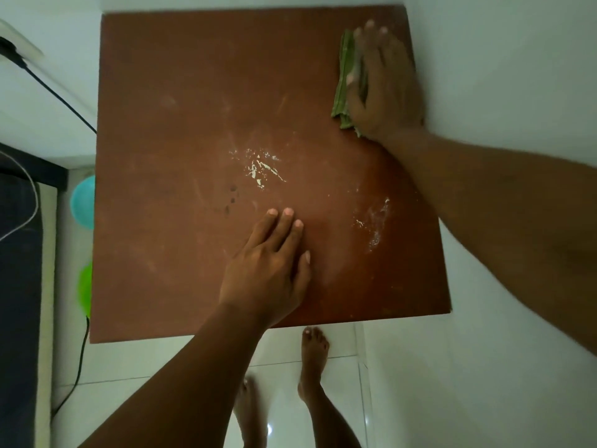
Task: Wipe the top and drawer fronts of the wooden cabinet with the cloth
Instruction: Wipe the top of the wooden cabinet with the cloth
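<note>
Presses folded green cloth [344, 79] onto far right corner of wooden cabinet top [181, 124] with right hand [386, 85], fingers straight, seemingly together though blurred. Rests left hand [268, 273] flat near front edge, fingers together.

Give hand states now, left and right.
Left hand: open, flat on the cabinet top, holding nothing.
Right hand: open, fingers straight, pressing the green cloth onto the far right corner.

Green cloth [344, 80], white-flecked reddish-brown cabinet top [181, 124]
</note>
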Motion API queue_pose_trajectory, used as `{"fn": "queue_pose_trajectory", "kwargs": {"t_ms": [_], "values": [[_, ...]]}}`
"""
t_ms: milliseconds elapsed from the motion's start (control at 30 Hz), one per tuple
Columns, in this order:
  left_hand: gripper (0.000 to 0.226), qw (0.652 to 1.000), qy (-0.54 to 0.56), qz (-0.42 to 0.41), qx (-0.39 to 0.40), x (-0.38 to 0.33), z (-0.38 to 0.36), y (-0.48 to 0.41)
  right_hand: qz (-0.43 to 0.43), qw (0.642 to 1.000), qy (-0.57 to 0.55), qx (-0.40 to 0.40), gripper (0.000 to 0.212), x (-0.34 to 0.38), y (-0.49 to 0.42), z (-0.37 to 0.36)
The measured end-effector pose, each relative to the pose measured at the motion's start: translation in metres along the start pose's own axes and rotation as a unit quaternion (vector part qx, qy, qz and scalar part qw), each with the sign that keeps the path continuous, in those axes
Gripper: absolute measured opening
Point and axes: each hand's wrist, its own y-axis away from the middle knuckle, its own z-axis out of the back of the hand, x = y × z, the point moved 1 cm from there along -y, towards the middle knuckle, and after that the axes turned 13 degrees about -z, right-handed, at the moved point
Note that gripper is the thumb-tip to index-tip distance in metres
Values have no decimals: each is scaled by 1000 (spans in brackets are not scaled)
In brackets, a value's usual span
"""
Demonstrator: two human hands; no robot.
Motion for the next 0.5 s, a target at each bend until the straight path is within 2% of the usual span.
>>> {"fn": "queue_pose_trajectory", "kwargs": {"t_ms": [100, 233, 367, 500], "values": [[61, 999, 3, -2, 35, 2, 0, 0, 10, 995, 38, 90, 69, -1, 32, -3], [67, 997, 5, -7, 82, 8, 1, -4, -3, 990, 81, 116, 70, -11, 109, 6], [71, 996, 1, 11, 89, 0, 9, -3, -23, 995, 48, 83, 62, -20, 231, 19], [69, 995, 1, -2, 95, -2, 16, -1, -26, 998, -58, 3, 47, -13, 337, 22]]}}
